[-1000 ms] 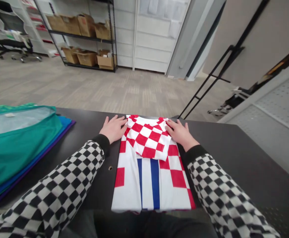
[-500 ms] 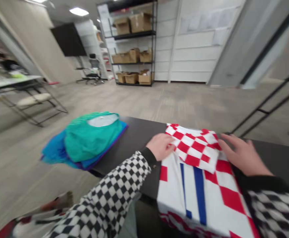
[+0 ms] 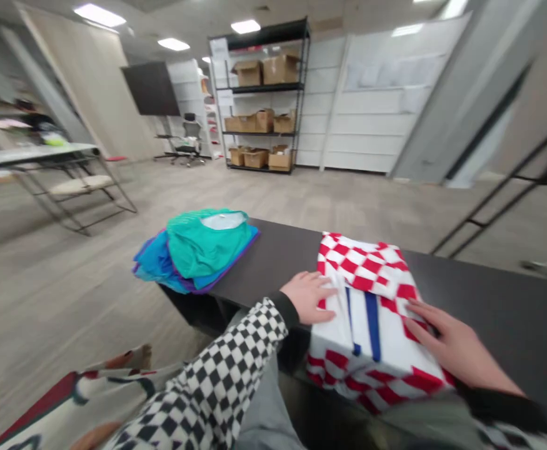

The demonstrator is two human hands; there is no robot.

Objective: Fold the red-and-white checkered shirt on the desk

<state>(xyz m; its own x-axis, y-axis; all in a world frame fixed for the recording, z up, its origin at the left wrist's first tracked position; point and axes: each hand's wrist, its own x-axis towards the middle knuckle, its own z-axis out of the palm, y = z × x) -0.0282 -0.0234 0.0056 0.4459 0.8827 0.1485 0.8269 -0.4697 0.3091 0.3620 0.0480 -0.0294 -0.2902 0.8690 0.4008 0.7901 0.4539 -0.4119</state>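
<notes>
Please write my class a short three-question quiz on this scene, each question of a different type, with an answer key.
1. Multiple choice: what colour are the long stripes on the red-and-white checked shirt?
A) green
B) blue
C) black

2. True or false: the left hand is nearer to the teal garment than the right hand is.

3. Fill in the blank: the lower part of the checked shirt hangs over the near ____ of the dark table.

Key: 1. B; 2. true; 3. edge.
</notes>
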